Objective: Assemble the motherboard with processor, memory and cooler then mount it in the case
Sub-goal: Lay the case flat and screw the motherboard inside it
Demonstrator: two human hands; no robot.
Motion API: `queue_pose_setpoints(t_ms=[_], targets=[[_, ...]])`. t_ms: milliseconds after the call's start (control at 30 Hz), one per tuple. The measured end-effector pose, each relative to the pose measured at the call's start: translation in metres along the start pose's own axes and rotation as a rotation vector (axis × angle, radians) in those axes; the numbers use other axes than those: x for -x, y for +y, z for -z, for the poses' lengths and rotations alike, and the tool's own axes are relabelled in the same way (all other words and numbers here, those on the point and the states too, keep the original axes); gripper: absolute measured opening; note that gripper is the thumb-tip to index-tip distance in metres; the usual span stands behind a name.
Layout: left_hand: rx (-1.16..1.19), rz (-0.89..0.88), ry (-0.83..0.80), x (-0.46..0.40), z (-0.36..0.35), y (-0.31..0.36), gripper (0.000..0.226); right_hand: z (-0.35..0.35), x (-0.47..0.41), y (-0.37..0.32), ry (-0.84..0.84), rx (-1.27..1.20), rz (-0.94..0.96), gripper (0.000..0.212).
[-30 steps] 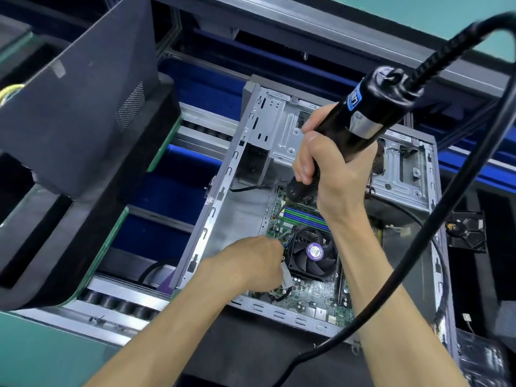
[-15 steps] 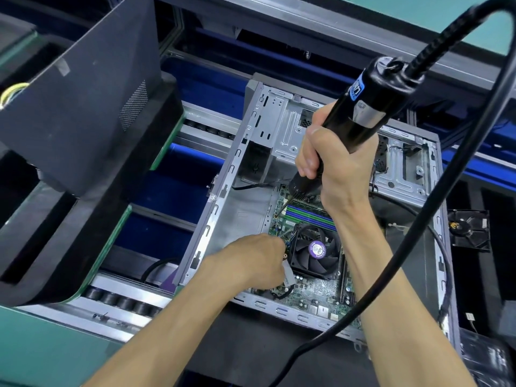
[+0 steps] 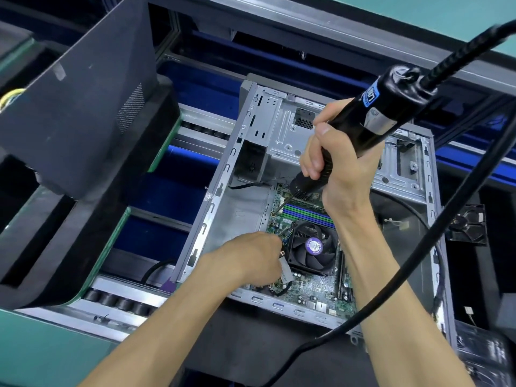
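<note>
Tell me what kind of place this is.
Probably a computer assembly line: an open grey metal computer case sits on a conveyor with steel rollers, and the right hand grips a corded black electric screwdriver.

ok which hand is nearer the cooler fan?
Left. The left hand rests on the motherboard right beside the cooler fan, at its left edge. The right hand is higher up, gripping the electric screwdriver above the memory slots.
</note>
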State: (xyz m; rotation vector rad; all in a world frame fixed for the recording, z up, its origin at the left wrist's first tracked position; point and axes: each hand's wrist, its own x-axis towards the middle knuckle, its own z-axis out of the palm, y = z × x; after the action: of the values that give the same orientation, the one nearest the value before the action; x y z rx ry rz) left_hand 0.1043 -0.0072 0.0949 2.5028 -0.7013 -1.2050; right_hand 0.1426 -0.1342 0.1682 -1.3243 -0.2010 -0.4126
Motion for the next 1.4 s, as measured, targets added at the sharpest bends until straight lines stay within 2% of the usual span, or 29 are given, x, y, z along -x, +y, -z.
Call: queue_pose_setpoints(t_ms=[167,267,600,700,800,933,1100,1333,1400], targets=[[0.008,0.011,0.010,0.001,0.002,0.000,0.039,0.008,0.002,-0.012,0.024,-0.058,0.047,0.012],[-0.003,0.037,0.037,0.000,0.005,0.001,0.039,0.015,0.004,-0.020,0.054,-0.106,0.066,0.002],[-0.006,0.213,0.241,-0.014,0.025,0.004,0.032,0.054,0.016,-0.050,0.277,-0.213,0.123,0.011],[-0.008,0.257,0.243,-0.028,0.031,0.004,0.035,0.065,0.020,-0.058,0.360,-0.237,0.125,0.015],[-0.014,0.276,0.254,-0.045,0.035,0.003,0.039,0.076,0.025,-0.066,0.425,-0.255,0.135,0.009],[0.021,0.239,0.420,-0.068,0.037,0.002,0.033,0.090,0.030,-0.072,0.488,-0.282,0.138,0.006],[-0.087,0.160,0.473,-0.089,0.040,0.001,0.008,0.103,0.034,-0.073,0.494,-0.333,0.146,0.015],[-0.168,0.155,0.545,-0.106,0.040,-0.002,0.005,0.118,0.034,-0.073,0.483,-0.377,0.138,0.019],[-0.193,0.135,0.578,-0.107,0.039,-0.004,0.012,0.121,0.034,-0.072,0.489,-0.392,0.135,0.019]])
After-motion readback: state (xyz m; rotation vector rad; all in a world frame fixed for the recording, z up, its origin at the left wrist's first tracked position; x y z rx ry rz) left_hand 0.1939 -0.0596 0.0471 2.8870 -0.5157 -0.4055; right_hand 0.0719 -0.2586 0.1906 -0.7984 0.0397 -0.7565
